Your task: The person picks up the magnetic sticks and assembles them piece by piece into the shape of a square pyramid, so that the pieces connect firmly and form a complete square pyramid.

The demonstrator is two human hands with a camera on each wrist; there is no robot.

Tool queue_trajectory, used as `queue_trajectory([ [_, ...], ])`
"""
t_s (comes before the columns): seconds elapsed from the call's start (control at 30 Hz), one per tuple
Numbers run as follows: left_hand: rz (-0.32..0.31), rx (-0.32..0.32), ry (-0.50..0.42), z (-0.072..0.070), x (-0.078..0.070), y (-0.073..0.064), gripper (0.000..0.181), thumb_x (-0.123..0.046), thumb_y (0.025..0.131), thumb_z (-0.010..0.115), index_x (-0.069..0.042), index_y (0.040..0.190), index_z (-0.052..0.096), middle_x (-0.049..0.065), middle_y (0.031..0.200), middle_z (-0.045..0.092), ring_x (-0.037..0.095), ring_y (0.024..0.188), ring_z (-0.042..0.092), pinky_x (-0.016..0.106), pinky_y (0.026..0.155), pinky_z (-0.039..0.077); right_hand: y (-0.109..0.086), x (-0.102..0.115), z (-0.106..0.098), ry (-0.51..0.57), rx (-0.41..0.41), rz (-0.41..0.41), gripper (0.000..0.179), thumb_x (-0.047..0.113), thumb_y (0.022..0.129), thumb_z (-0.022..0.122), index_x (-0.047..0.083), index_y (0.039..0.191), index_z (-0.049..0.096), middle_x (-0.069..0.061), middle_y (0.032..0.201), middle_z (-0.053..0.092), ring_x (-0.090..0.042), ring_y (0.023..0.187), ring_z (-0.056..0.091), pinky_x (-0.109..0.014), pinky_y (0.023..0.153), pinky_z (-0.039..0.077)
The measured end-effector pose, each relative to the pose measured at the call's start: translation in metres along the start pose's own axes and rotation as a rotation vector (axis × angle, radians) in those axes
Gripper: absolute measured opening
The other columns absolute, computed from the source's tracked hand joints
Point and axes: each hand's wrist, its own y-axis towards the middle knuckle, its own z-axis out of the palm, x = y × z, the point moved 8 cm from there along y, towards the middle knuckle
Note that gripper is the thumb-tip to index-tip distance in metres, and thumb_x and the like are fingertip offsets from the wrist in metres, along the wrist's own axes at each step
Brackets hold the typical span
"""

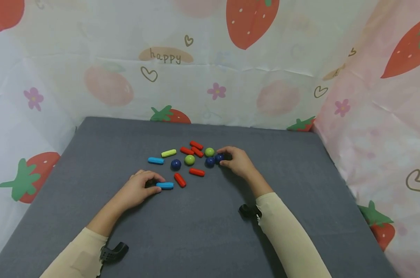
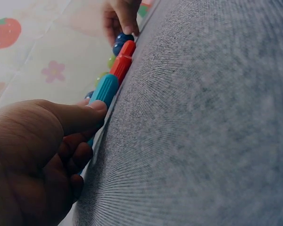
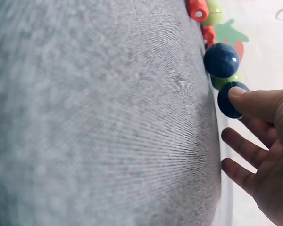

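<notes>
Rod (image 1: 166, 185) pinched in my left hand (image 1: 136, 188) juts rightward, long axis sideways; my right hand (image 1: 240, 162) pinches a navy ball (image 1: 219, 158).

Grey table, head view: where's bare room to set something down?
Free: between the left sleeve and right sleeve; also between the right hand and the right edge of the table. Crowded: the middle, where rods and balls cluster between the left hand and the right.
</notes>
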Motion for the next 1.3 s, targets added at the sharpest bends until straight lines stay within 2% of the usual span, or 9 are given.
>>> queue_trajectory([
  [0.17, -0.011, -0.003, -0.009, 0.000, 0.000, -0.002, 0.021, -0.023, 0.094, 0.076, -0.023, 0.115, 0.075, 0.001, 0.116, 0.069, 0.024, 0.109, 0.053, 0.051, 0.096, 0.039, -0.005, 0.001, -0.004, 0.016, -0.012, 0.011, 0.037, 0.019, 0.094, 0.076, 0.023, 0.130, 0.068, -0.001, 0.133, 0.066, -0.025, 0.129, 0.057, -0.050, 0.104, 0.047],
  [0.33, -0.009, -0.013, -0.010, 0.000, 0.002, -0.003, 0.021, -0.023, 0.095, 0.075, -0.024, 0.116, 0.074, 0.002, 0.118, 0.068, 0.024, 0.110, 0.054, 0.050, 0.095, 0.042, -0.013, 0.005, -0.010, 0.012, -0.031, -0.015, 0.037, 0.020, 0.095, 0.076, 0.022, 0.131, 0.069, -0.001, 0.132, 0.066, -0.025, 0.126, 0.059, -0.049, 0.098, 0.051],
  [0.63, -0.003, -0.017, -0.013, 0.001, 0.002, -0.004, 0.021, -0.023, 0.096, 0.075, -0.024, 0.117, 0.074, 0.002, 0.118, 0.067, 0.024, 0.110, 0.055, 0.049, 0.094, 0.045, -0.031, 0.013, -0.020, 0.005, -0.056, -0.047, 0.039, 0.021, 0.095, 0.076, 0.018, 0.133, 0.068, 0.001, 0.133, 0.066, -0.025, 0.131, 0.056, -0.050, 0.112, 0.042],
  [1.07, -0.028, -0.018, -0.031, -0.004, -0.001, -0.005, 0.022, -0.023, 0.096, 0.075, -0.023, 0.118, 0.074, 0.006, 0.121, 0.066, 0.026, 0.110, 0.054, 0.050, 0.094, 0.045, -0.063, 0.011, -0.026, 0.025, -0.081, -0.042, 0.037, 0.023, 0.095, 0.076, 0.022, 0.131, 0.068, 0.001, 0.130, 0.066, -0.023, 0.132, 0.056, -0.050, 0.112, 0.041],
  [1.3, -0.009, -0.033, -0.048, -0.009, -0.010, -0.006, 0.023, -0.022, 0.095, 0.075, -0.023, 0.118, 0.074, 0.006, 0.120, 0.065, 0.026, 0.111, 0.054, 0.050, 0.094, 0.046, -0.076, 0.006, -0.023, 0.052, -0.084, -0.033, 0.035, 0.025, 0.094, 0.077, 0.023, 0.128, 0.070, 0.003, 0.129, 0.068, -0.022, 0.133, 0.055, -0.051, 0.112, 0.041],
])
